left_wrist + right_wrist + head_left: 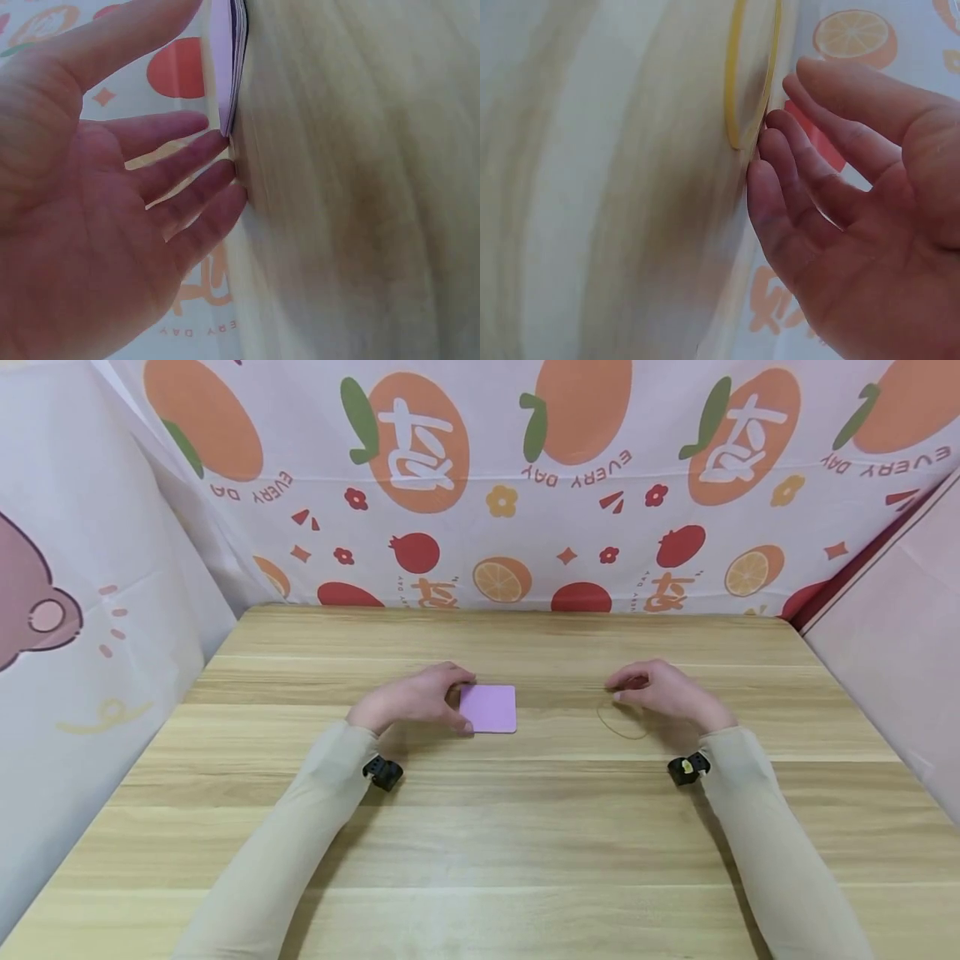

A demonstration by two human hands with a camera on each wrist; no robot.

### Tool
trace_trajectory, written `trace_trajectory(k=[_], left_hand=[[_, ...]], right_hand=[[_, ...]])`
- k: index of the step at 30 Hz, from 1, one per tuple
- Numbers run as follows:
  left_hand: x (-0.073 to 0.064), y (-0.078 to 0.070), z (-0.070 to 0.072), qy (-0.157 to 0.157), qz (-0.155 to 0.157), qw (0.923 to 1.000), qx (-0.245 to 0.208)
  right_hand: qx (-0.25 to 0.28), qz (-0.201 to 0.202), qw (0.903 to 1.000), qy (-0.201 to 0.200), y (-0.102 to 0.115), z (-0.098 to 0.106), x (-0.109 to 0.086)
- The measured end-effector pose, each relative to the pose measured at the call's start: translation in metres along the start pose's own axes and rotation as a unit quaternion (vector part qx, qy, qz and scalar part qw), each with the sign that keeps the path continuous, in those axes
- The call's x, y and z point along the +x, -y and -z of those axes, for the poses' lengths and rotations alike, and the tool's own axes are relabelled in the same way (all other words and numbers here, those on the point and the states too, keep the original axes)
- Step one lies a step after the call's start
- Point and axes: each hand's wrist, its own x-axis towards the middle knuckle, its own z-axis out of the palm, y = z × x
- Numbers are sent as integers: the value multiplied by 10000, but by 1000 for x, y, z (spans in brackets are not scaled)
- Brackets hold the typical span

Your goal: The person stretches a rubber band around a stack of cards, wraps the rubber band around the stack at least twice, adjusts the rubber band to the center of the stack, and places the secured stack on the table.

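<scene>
A square purple stack of thin sheets (pixel 491 710) lies flat on the table. The left wrist view shows its layered edge (pixel 235 67). My left hand (pixel 422 695) is at the stack's left side, thumb at the near corner and forefinger by the far one; the other fingers (pixel 196 199) are loosely extended. Whether the thumb presses on the stack is not clear. To the right lies a thin yellow rubber band (pixel 621 732), looped on the table. My right hand (pixel 667 692) rests beside it with fingers (pixel 769 199) loosely bent, their tips close to the band (pixel 731 82), nothing gripped.
The wood-grain table (pixel 480 860) reaches back to a fruit-printed curtain (pixel 480 527). Pale cloths hang on the left (pixel 97 568) and right (pixel 900 610). A small black wrist camera is strapped at each cuff, the left one (pixel 384 772) and the right one (pixel 686 768).
</scene>
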Motion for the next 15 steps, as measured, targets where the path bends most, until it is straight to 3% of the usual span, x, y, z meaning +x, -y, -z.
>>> trace_trajectory(k=[15], left_hand=[[1, -8, -4, -172, 54, 9989, 441]], right_hand=[[135, -287, 9995, -23, -4, -4, 8]])
